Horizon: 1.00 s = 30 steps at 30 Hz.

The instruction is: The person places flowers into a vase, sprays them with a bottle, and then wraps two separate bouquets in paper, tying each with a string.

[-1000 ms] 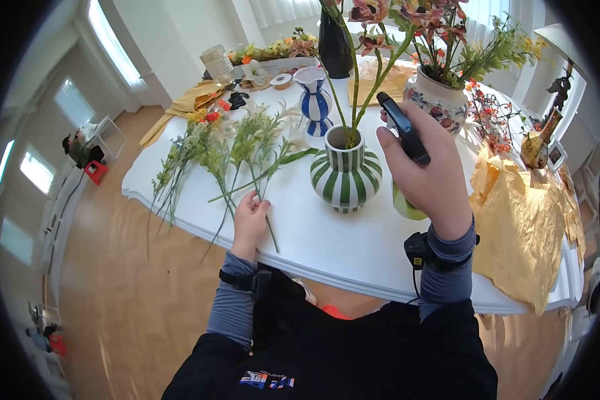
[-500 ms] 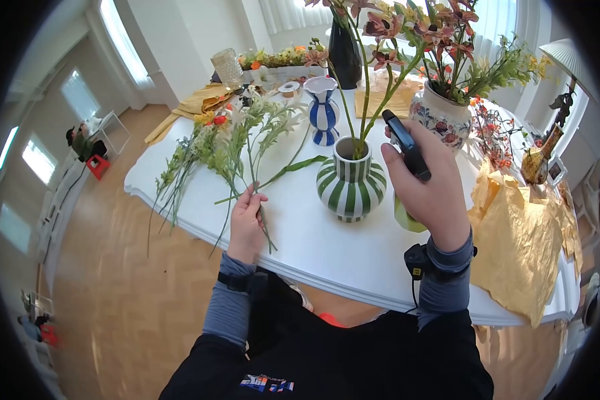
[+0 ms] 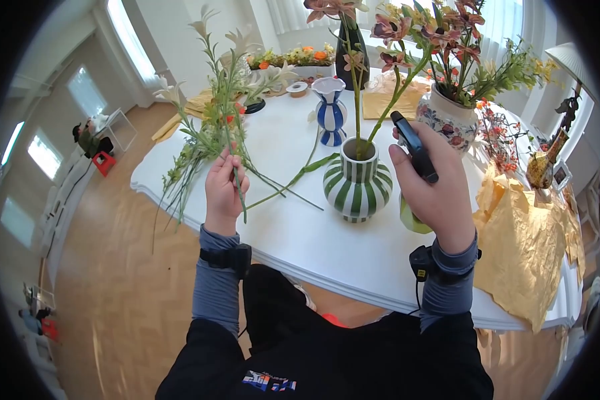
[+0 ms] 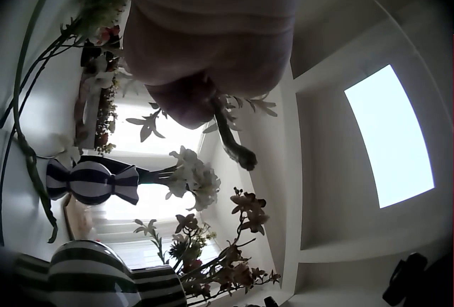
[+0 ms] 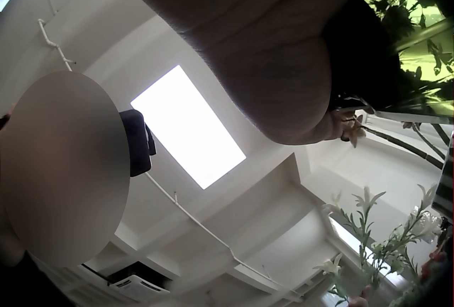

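My left hand [image 3: 225,193] pinches the stem of a white-flowered spray [image 3: 230,127], raised upright over the table's left part; in the left wrist view the stem's cut end [image 4: 240,154] sticks out below the fingers. Loose green stems [image 3: 180,177] lie beside and behind it. My right hand [image 3: 437,183] grips a dark-handled tool [image 3: 415,148], just right of a green-and-white striped vase [image 3: 358,190] holding tall orchid stems [image 3: 359,100]. A pale green thing [image 3: 410,215] shows under that hand, mostly hidden.
A blue-and-white vase [image 3: 331,117] stands behind the striped one. At the back right is a floral-patterned pot [image 3: 447,120] of flowers. Gold paper [image 3: 523,247] drapes over the table's right edge. One long leaf [image 3: 307,170] lies left of the striped vase.
My left hand has moved up and to the left, lifting the white-flowered spray from lying low to upright. My right hand stays about where it was, still gripping the tool.
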{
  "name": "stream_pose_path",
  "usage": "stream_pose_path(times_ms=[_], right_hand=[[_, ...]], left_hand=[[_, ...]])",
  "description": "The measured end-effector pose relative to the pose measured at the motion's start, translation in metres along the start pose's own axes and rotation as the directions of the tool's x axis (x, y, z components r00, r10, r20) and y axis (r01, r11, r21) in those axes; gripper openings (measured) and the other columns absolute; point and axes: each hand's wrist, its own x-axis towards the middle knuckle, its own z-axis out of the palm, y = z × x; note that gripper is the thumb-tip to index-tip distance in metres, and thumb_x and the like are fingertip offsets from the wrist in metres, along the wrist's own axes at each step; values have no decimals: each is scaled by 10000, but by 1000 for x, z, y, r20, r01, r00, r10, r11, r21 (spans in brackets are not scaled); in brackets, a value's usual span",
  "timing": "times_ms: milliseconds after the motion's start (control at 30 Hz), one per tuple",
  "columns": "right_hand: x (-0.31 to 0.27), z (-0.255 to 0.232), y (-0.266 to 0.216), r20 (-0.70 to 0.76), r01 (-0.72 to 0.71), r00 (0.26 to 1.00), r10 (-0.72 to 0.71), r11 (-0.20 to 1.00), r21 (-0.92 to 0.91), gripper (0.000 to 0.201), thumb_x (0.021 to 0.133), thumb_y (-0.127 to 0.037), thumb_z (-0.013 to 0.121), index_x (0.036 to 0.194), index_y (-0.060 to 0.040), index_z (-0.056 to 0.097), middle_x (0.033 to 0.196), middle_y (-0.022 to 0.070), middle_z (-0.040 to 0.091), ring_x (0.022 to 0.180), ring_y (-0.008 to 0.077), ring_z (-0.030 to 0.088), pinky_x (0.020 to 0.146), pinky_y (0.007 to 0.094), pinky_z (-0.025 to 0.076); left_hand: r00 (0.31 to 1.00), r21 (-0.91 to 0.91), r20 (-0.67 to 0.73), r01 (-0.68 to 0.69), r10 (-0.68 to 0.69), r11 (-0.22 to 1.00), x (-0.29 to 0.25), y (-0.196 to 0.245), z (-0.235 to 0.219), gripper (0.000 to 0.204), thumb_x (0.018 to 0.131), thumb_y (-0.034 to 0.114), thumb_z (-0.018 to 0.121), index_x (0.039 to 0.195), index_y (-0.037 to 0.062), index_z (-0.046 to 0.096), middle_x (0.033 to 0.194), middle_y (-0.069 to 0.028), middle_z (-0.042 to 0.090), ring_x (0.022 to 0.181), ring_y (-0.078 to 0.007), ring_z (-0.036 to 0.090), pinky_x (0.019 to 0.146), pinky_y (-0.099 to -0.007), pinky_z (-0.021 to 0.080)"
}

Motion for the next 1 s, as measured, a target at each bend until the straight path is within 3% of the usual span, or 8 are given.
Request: stream_pose_path(times_ms=[67,133,300,367,533,733,800,1000], right_hand=[[0,0,1,-7,10,1000,-10,1000,-3,278,917,-165,733,1121,9,661,827,129,663,665,235,627,636,337,491],[0,0,1,-12,19,1000,-19,1000,-9,279,917,-166,736,1121,9,662,832,130,664,667,236,628,637,338,492],[0,2,7,-29,76,997,-77,997,-23,282,912,-163,744,1120,10,662,845,136,667,682,246,634,648,347,499],[0,3,5,-24,77,997,-78,997,-26,283,912,-163,743,1119,10,662,846,137,668,681,247,634,648,346,500],[-1,2,-1,1,42,999,-42,999,-28,276,913,-156,738,1121,8,662,851,138,670,679,249,633,647,342,499],[-1,9,0,16,61,998,-62,998,34,238,920,-137,721,1103,4,665,820,101,646,657,182,606,619,310,475],[-2,10,-1,101,47,993,-53,997,59,220,924,-128,720,1092,4,667,798,74,627,634,142,570,591,292,447],[-5,15,-7,96,29,994,-43,990,141,215,926,-108,725,1099,5,666,750,48,610,611,112,545,573,284,429]], left_hand=[[998,26,-39,41,-40,999,-2,-11,-2,331,1109,118,433,1421,35,508,890,25,541,582,-50,414,480,-224,377],[959,124,-89,279,-269,952,-15,-31,-5,328,1100,124,427,1403,19,493,854,20,522,550,-65,389,458,-249,375],[923,45,-28,385,-384,922,-44,-53,0,340,1093,128,428,1407,9,481,819,25,490,532,-81,360,454,-265,363],[917,7,72,392,-391,920,-50,-48,9,355,1098,141,433,1423,3,465,805,28,465,532,-79,351,461,-257,352],[948,5,189,260,-256,966,-49,-18,34,393,1108,162,428,1465,-3,430,799,33,433,533,-76,342,472,-242,340],[950,47,285,122,-130,991,-40,4,48,409,1115,175,417,1487,5,415,804,21,425,545,-87,367,475,-238,359],[949,47,305,76,-86,996,-40,7,55,390,1119,174,409,1476,21,432,820,15,454,553,-92,389,482,-241,373],[949,226,289,59,-125,972,-26,17,77,327,1120,170,410,1413,44,481,842,9,528,583,-77,470,494,-229,367]])
